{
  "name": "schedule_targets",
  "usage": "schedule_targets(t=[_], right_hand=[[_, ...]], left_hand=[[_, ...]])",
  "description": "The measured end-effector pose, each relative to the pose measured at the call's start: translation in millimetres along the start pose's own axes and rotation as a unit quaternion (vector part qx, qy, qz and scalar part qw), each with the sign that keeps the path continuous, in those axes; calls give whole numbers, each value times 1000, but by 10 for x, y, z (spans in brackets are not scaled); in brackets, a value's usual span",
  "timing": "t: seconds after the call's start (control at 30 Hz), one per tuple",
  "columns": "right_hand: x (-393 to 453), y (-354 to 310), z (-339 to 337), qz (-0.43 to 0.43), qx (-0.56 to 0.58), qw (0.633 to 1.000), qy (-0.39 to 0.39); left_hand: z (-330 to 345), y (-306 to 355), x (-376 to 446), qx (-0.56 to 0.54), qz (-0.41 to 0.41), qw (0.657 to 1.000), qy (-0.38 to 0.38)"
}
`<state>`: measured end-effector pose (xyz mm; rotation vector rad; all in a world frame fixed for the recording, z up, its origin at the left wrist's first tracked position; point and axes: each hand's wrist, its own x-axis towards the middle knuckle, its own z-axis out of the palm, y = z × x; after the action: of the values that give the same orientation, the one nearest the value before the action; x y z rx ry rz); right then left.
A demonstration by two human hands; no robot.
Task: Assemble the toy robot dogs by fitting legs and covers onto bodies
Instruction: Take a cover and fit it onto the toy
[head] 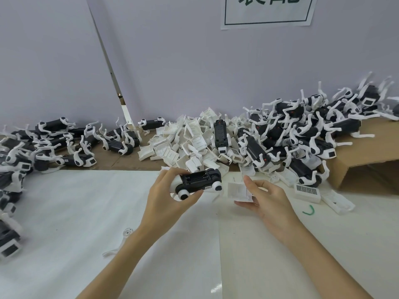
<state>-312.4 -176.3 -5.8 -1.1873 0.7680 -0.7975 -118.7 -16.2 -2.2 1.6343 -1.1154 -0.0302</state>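
Above the white table [86, 212], the left hand [166, 197] holds a dog body [199, 182], thumb under its near edge and fingers wrapped over the far side, so the black underside with its open recess faces up. Round white-and-black leg joints show at the body's near and right ends. Just right of that grip, apart from the body, the right hand [267, 203] pinches a white cover [238, 190] between thumb and fingers, its flat face turned toward the body. Beyond both grips lies a heap of loose covers [190, 139]. Farther right of the right hand, dogs with legs on are piled [302, 130] partly over a cardboard box [356, 169]. Well left of the left hand sits another pile of dogs [54, 143]. Below the left wrist, a loose white leg [121, 242] lies on the table.
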Motion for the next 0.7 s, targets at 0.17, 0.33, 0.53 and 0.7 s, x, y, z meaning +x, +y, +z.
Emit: schedule_targets(t=[0.17, 0.33, 0.53, 0.7], right_hand=[[-4, -67, 33, 89, 192, 977, -7], [-25, -100, 69, 106, 405, 908, -29], [-55, -95, 70, 62, 297, 953, -12], [-163, -26, 186, -117, 30, 991, -51]], left_hand=[[18, -18, -11, 8, 14, 1000, -21], [56, 9, -49, -24, -5, 998, -55], [110, 66, -89, -24, 19, 997, -67], [102, 82, -102, -15, 64, 994, -90]])
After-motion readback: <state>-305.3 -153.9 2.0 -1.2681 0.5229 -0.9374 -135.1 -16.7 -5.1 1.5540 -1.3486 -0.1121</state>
